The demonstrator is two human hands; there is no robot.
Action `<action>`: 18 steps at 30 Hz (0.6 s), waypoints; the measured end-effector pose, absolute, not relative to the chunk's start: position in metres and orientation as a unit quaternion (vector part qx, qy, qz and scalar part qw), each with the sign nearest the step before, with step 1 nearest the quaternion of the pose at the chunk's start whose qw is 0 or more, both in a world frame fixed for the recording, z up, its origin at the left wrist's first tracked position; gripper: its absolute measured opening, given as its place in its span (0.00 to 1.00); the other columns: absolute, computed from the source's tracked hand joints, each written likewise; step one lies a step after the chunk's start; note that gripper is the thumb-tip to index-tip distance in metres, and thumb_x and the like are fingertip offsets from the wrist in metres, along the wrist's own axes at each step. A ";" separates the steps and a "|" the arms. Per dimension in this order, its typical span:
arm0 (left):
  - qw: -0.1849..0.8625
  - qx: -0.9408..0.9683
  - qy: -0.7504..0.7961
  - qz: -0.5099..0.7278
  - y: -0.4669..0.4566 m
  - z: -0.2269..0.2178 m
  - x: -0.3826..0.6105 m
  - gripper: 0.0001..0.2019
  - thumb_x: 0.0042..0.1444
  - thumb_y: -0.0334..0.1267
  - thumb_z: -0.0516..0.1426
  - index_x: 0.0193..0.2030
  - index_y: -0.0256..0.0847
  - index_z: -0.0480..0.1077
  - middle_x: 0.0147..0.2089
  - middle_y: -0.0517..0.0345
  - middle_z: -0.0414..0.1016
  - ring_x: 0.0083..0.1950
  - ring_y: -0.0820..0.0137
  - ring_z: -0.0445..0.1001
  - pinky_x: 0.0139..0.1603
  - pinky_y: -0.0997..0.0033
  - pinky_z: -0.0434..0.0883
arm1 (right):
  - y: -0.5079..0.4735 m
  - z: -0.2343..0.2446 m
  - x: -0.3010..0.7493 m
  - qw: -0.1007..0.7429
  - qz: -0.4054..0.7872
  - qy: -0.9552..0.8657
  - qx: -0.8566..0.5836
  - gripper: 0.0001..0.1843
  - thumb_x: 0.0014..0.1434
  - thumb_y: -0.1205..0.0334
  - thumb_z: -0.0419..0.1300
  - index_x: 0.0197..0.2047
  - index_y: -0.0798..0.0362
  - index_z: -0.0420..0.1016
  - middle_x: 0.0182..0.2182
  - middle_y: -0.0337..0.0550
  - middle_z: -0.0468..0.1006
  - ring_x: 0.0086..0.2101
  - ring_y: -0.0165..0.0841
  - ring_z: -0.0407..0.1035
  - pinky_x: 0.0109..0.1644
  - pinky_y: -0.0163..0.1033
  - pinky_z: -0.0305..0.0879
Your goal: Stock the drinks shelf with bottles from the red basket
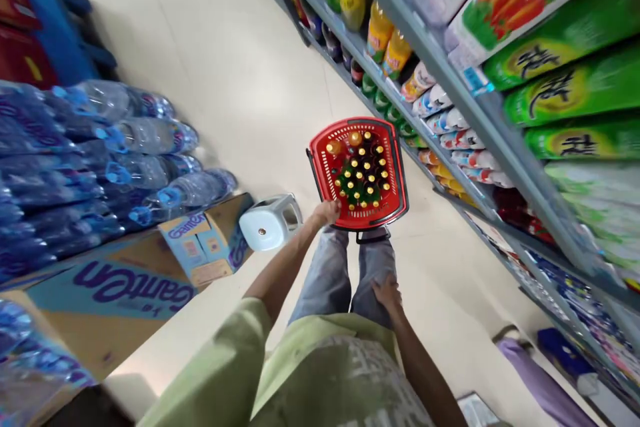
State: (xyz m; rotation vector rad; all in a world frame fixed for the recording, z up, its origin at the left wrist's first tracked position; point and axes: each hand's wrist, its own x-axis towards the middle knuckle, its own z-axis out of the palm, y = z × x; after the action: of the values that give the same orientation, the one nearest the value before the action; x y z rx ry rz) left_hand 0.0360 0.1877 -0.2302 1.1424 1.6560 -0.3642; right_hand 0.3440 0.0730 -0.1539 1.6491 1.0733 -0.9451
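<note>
A red plastic shopping basket (327, 177) with black handles stands in front of my legs. Several dark and green bottles (371, 178) with gold caps are packed upright in it, and an orange-topped bottle (355, 139) shows near its far side. My left hand (329, 211) is closed on the basket's near left rim; the fingertips are partly hidden. Lower down, my right hand (387, 292) lies against my jeans (373, 263) near the knee, fingers stretched out, holding nothing.
A small white stool (270, 221) stands left of the basket, beside printed cartons (130, 287) and stacked water bottles (150, 137). Drink shelves (425, 33) run along the right. A person's purple-clad leg (543, 380) is at lower right. A blue pallet (63, 27) is at upper left.
</note>
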 end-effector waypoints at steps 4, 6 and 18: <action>0.483 0.504 0.692 -0.186 0.213 -0.270 0.018 0.18 0.70 0.33 0.51 0.62 0.31 0.73 0.58 0.37 0.78 0.61 0.52 0.75 0.60 0.52 0.73 | 0.068 -0.178 0.345 0.470 -0.358 0.434 0.680 0.50 0.70 0.40 0.54 0.78 0.71 0.43 0.61 0.80 0.70 0.56 0.62 0.74 0.51 0.61 0.74; 0.464 0.522 0.690 -0.190 0.223 -0.290 0.011 0.20 0.68 0.32 0.51 0.64 0.32 0.72 0.65 0.34 0.72 0.67 0.47 0.69 0.64 0.51 0.69 | 0.066 -0.188 0.345 0.467 -0.340 0.441 0.687 0.51 0.72 0.41 0.50 0.78 0.75 0.39 0.61 0.81 0.69 0.57 0.60 0.73 0.52 0.59 0.74; 0.419 0.595 0.656 -0.200 0.243 -0.437 0.003 0.21 0.70 0.28 0.52 0.66 0.15 0.63 0.77 0.33 0.56 0.79 0.50 0.43 0.78 0.37 0.40 | 0.064 -0.214 0.354 0.430 -0.310 0.420 0.736 0.37 0.75 0.46 0.46 0.78 0.60 0.51 0.59 0.68 0.72 0.54 0.56 0.75 0.50 0.55 0.74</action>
State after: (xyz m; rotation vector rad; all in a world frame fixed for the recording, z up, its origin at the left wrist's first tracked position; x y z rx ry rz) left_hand 0.0032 0.2433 -0.4371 1.4922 1.6450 -0.5006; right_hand 0.3535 0.0640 -0.2143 1.8378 1.0491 -0.7743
